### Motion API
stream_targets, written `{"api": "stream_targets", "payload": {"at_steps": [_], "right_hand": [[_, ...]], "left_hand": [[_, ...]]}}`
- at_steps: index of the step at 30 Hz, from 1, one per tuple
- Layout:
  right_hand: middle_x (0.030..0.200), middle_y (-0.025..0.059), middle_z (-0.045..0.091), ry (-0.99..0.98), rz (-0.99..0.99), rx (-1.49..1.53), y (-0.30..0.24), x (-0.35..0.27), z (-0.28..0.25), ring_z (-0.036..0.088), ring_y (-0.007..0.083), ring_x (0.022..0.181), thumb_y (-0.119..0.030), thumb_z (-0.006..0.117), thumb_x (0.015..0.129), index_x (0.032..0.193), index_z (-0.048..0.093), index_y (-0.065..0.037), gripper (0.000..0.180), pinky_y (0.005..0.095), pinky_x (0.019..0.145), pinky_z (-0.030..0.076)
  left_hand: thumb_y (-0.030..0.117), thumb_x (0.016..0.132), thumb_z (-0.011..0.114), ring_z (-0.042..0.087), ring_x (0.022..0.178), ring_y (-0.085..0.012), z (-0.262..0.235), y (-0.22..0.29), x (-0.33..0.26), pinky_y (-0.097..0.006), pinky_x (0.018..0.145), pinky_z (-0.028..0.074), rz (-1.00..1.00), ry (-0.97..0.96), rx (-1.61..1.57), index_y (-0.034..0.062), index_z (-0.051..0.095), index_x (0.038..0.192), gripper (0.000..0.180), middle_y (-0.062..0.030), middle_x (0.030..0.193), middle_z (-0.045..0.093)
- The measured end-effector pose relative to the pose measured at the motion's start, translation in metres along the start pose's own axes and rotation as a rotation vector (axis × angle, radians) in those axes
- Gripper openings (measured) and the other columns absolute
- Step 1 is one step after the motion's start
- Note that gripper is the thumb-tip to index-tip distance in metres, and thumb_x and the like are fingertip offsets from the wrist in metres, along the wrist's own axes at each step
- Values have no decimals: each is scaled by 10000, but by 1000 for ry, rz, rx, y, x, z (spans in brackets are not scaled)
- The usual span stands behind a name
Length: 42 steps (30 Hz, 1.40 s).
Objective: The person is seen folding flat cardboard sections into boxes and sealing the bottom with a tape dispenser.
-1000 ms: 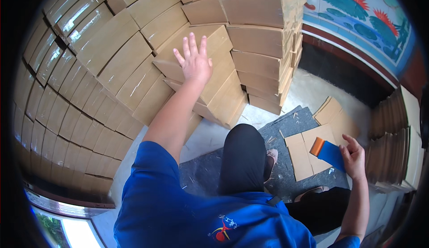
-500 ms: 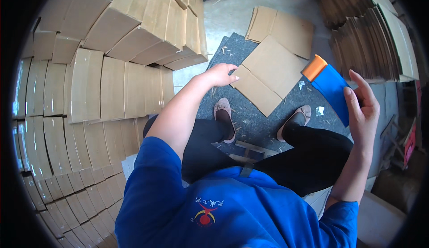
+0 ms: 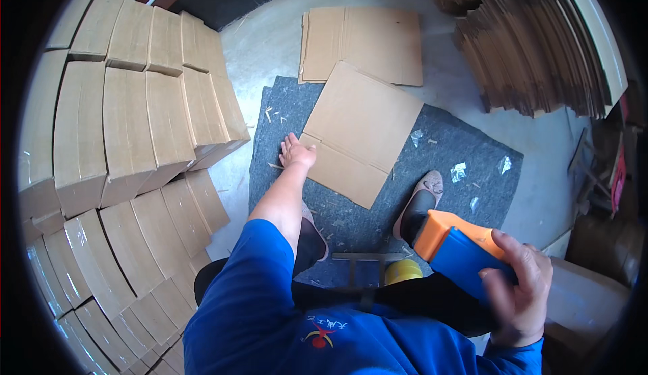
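My left hand (image 3: 297, 153) is at the left edge of a flat, folded cardboard carton (image 3: 361, 128), fingers stretched out and thumb over the edge. It seems to be touching the cardboard. The carton lies on a dark grey mat (image 3: 489, 149). Down at the right, beside my thigh, my right hand (image 3: 523, 284) grips a blue-and-orange tool (image 3: 466, 257) that looks like a tape dispenser; its fingers are partly blurred. A yellow round thing (image 3: 403, 272) shows left of the tool; I cannot tell whether they are joined.
More flat cartons (image 3: 364, 41) lie on the floor beyond the mat. Closed boxes (image 3: 128, 152) are stacked high along the left. At the right stands a thick stack of flattened cardboard (image 3: 533, 51). Foil-like scraps (image 3: 459, 172) litter the mat, and my feet rest on it.
My view has turned. The right hand has brought the blue-and-orange tool down and closer to my body. My left hand has moved lower, onto the carton's left edge, with its fingers stretched out.
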State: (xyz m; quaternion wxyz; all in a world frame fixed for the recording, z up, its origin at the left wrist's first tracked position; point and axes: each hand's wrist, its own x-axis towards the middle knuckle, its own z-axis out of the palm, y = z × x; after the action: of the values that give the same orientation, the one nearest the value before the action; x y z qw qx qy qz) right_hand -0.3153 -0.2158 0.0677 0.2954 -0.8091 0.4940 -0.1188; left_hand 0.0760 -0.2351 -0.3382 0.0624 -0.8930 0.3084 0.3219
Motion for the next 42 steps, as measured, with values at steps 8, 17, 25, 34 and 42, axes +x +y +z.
{"api": "stream_targets", "payload": {"at_steps": [8,17,25,34,42], "right_hand": [[692,90,617,-78,-129,50,-7,9,-7,622,255,600,-125,770,803,1161,670,-74,375,346,599,508],[735,109,632,101,-90,30,-7,-14,14,638,247,632,-41,721,828,997,740,-94,178,341,573,511],[857,128,703,-157,-127,-493,-4,-3,59,701,310,775,-304,598,912,919,743,-116,237,410,675,554],[1135,90,709,-557,190,-432,-18,32,144,665,251,1094,-547,547,917,1111,732,-146,483,366,915,521],[1145,107,702,-567,192,-264,19,39,167,646,280,1114,-642,575,862,1088,739,-133,581,397,942,505]], "left_hand": [[549,785,732,566,1237,-330,43,-67,27,-425,1060,422,20,-212,-169,65,472,1391,818,-183,1351,573],[167,920,666,665,971,-193,-54,9,-144,-342,855,521,398,-427,-837,-8,620,1169,308,-116,1100,703],[218,911,578,612,991,-442,-35,-11,-305,-493,870,500,738,142,-377,21,508,1327,465,-244,1078,588],[264,876,654,609,1076,-430,10,-27,-334,-460,931,495,853,39,-339,2,446,1373,600,-278,1155,616],[444,967,597,587,874,-127,-5,-7,-301,-302,741,476,512,-399,-847,49,586,1284,507,-34,1065,660]]}}
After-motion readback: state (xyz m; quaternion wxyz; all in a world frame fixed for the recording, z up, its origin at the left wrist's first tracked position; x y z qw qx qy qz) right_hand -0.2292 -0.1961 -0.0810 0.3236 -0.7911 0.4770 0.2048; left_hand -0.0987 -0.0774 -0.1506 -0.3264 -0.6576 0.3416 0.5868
